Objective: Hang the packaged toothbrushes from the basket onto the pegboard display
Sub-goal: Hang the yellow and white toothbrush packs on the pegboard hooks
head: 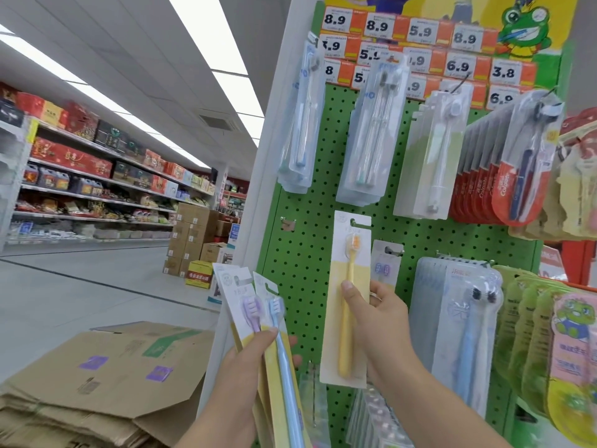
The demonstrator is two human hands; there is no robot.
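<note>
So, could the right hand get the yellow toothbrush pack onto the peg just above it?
Probably yes: the right hand grips the yellow toothbrush pack, its hang hole sits at the peg, and nothing blocks it.

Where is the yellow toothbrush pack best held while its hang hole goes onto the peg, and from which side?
Grip the yellow toothbrush pack at mid-card, from its right edge, thumb on the front over the handle, as the right hand does now. The card is long, flat and upright, and the hang slot sits at its top by the peg, so a middle grip probably steers it and leaves the slot free.
</note>
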